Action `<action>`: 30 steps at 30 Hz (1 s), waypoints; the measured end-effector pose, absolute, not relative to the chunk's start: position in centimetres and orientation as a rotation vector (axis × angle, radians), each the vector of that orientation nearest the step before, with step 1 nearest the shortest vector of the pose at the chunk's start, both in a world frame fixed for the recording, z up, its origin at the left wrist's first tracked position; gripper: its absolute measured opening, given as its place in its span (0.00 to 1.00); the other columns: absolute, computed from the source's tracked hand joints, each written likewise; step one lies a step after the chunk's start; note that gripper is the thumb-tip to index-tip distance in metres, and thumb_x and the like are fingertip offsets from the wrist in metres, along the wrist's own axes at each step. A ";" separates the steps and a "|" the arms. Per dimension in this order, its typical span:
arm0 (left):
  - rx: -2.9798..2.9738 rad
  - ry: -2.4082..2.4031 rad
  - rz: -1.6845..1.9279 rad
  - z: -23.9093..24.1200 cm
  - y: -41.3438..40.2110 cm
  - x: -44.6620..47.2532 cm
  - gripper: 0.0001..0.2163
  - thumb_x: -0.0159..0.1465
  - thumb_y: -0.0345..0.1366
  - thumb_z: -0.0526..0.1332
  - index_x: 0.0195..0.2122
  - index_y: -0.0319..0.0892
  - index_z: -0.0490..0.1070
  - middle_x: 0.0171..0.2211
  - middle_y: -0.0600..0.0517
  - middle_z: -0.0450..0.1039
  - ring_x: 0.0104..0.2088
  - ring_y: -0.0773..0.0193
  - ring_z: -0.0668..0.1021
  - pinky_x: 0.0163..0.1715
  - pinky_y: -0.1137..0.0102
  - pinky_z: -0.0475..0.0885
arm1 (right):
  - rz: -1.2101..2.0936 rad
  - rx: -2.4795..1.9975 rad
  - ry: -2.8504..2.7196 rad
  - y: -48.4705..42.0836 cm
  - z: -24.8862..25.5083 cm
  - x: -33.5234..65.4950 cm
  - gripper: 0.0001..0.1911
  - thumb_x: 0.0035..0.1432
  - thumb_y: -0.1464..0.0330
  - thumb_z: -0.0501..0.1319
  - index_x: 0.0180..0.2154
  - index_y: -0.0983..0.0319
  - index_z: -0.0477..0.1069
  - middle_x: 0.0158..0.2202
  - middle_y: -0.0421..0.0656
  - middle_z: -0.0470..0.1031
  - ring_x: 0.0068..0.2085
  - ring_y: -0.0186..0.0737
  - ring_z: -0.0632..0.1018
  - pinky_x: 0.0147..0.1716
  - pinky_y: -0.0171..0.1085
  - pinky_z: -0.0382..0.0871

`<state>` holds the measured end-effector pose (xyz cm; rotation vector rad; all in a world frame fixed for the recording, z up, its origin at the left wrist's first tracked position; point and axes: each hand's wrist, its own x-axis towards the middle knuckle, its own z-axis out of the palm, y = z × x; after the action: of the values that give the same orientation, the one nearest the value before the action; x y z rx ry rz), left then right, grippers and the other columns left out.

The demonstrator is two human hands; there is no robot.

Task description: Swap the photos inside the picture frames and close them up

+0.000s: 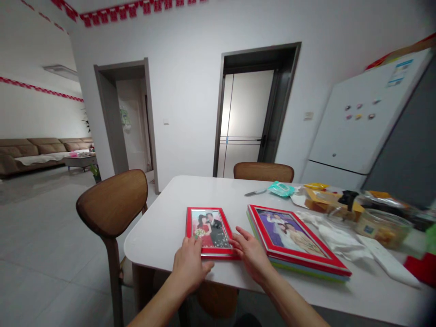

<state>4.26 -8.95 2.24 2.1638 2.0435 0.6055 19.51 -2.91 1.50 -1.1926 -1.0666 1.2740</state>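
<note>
A small red-framed photo [208, 230] lies flat on the white table [170, 222] near its front edge. My left hand [190, 264] rests on the frame's near left corner, fingers laid flat and together. My right hand [250, 250] touches the frame's near right corner with fingers spread. Just to the right lies a stack of larger frames [296, 240], a red-framed photo on top, with green and other coloured edges showing beneath.
Wooden chairs stand at the left [112, 204] and far side [263, 171]. The table's right end holds a white cloth [335, 238], a glass container [383, 227], a white remote [388, 261], a teal wipes pack [281, 188] and a knife [255, 192]. A white fridge [357, 131] stands behind.
</note>
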 end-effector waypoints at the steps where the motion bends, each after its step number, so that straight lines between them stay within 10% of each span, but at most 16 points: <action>1: 2.190 2.045 0.601 2.3 -9.7 4.6 0.26 0.48 0.45 0.58 0.48 0.42 0.60 0.44 0.47 0.64 0.45 0.54 0.64 0.45 0.60 0.60 | 1.273 -1.173 -1.126 -3.4 1.7 19.5 0.30 0.43 0.63 0.58 0.49 0.66 0.59 0.37 0.46 0.73 0.33 0.37 0.75 0.27 0.32 0.68; 8: 2.240 2.056 0.563 2.2 -13.3 5.3 0.20 0.45 0.43 0.61 0.39 0.42 0.67 0.42 0.46 0.66 0.46 0.52 0.65 0.52 0.54 0.46 | 0.723 -1.310 -1.638 -4.6 0.5 21.1 0.22 0.44 0.64 0.55 0.42 0.66 0.67 0.45 0.49 0.69 0.47 0.45 0.69 0.47 0.42 0.61; 18: 2.237 1.663 0.886 0.0 -12.3 6.9 0.20 0.47 0.25 0.53 0.43 0.39 0.64 0.48 0.45 0.64 0.51 0.55 0.63 0.52 0.60 0.55 | 0.952 -1.240 -1.447 -5.3 0.2 22.2 0.27 0.48 0.57 0.52 0.47 0.65 0.63 0.49 0.50 0.65 0.48 0.44 0.68 0.47 0.41 0.62; 30: 1.142 1.256 1.694 4.0 -13.2 3.3 0.30 0.53 0.35 0.57 0.54 0.44 0.42 0.45 0.46 0.67 0.39 0.61 0.74 0.39 0.65 0.69 | 0.778 -0.883 -2.011 -6.6 2.7 15.7 0.23 0.52 0.61 0.51 0.50 0.61 0.60 0.53 0.46 0.59 0.54 0.39 0.60 0.54 0.43 0.51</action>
<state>3.27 -13.17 3.97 1.1417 1.2563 1.6942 15.71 -6.62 2.66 -0.8828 -2.0106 0.7782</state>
